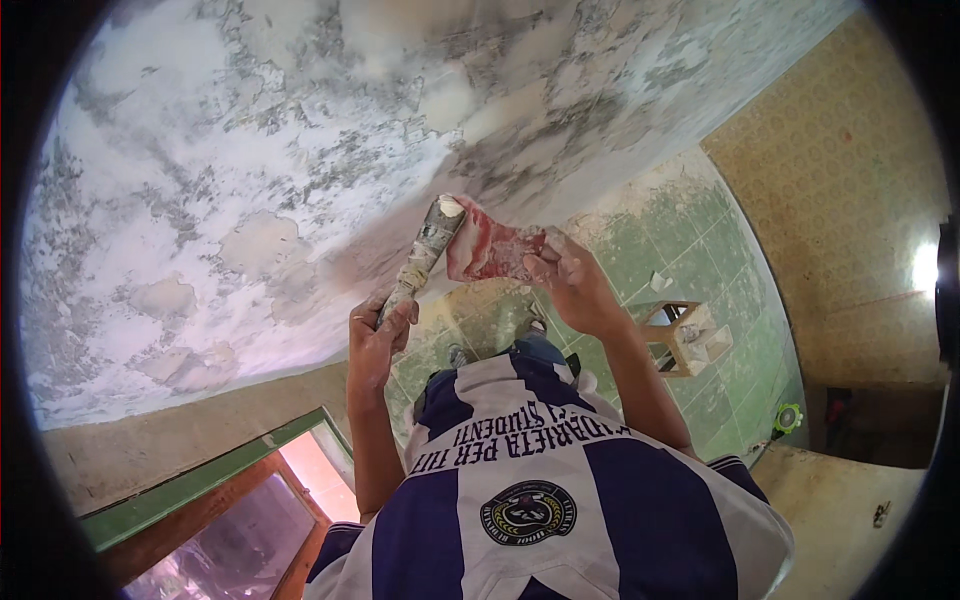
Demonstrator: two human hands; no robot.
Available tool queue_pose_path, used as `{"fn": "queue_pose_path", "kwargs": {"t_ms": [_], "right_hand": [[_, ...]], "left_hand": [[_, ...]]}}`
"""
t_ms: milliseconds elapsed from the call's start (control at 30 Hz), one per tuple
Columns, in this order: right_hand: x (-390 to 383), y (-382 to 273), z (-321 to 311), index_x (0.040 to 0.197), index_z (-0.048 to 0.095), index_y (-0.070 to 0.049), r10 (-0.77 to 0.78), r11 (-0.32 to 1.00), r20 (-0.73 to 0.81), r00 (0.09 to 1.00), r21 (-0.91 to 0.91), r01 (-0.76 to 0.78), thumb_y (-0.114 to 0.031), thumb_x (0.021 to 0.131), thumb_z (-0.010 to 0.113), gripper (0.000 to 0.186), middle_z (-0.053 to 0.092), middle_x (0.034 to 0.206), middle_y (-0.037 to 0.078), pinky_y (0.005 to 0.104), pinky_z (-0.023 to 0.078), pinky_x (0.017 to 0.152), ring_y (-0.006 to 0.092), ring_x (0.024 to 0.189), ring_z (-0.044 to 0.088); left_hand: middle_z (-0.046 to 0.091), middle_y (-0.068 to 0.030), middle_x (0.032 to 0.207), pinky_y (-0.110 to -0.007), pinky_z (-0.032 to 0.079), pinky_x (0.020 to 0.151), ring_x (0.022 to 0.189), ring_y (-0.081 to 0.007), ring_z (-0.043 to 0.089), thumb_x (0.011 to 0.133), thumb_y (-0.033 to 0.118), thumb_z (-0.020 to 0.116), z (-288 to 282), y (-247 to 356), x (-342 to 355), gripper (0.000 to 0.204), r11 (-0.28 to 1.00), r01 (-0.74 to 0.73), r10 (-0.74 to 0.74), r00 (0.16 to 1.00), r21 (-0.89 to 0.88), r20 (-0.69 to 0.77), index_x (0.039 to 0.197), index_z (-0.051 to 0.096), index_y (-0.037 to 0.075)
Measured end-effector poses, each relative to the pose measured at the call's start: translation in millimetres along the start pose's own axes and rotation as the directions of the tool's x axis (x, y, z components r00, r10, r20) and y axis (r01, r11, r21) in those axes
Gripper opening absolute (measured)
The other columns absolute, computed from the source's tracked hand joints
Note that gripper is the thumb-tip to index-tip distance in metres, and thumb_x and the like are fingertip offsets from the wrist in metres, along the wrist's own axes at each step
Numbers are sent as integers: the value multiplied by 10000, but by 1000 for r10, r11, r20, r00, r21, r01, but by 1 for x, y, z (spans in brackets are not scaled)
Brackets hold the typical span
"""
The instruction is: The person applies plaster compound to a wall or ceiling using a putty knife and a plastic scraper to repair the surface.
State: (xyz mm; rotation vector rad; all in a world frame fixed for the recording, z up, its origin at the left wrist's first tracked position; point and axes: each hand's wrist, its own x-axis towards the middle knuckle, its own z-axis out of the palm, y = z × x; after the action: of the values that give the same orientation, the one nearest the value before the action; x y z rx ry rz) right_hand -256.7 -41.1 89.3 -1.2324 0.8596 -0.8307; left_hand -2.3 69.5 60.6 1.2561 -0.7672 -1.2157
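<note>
The left hand point(378, 335) clamps a long, white-smeared grey tool point(431, 243); to its right, the right hand point(578, 285) pinches a flared red scraper point(486, 250).

Mottled white wall point(300, 150) across the upper left, blotched grey and dark, with flaking tan patches; dull tan strip point(190, 430) along its lower edge; below that, green trim point(200, 477) around a reddish-brown wooden frame point(200, 511) with a glass pane point(225, 545), pinkish light beside it; underfoot, green tiled floor point(735, 290), dusted pale, with a small open-framed stool or box point(688, 350) on it; to the right, tan patterned wall point(820, 170), bright glare point(926, 265) near the rim
</note>
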Motion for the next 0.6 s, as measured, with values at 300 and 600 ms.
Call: {"fn": "queue_pose_path", "kwargs": {"t_ms": [300,600], "right_hand": [[-6,18,-61,1321,482,28,-97,995,-74,993,0,97,-122,964,572,397,661,1118,107,292,537,770,136,884,644],[-9,25,-106,1253,460,61,122,782,76,990,606,-143,-30,928,543,348,640,1047,95,336,607,782,168,888,679]], "left_hand": [[550,25,670,-211,371,477,522,-54,457,887,88,700,35,-19,31,163,989,-126,133,987,72,-95,1002,644,-13],[703,-88,974,-353,515,862,939,-255,642,743,-88,720,74,-45,81,248,533,-429,538,837,729,99,960,727,32]]}}
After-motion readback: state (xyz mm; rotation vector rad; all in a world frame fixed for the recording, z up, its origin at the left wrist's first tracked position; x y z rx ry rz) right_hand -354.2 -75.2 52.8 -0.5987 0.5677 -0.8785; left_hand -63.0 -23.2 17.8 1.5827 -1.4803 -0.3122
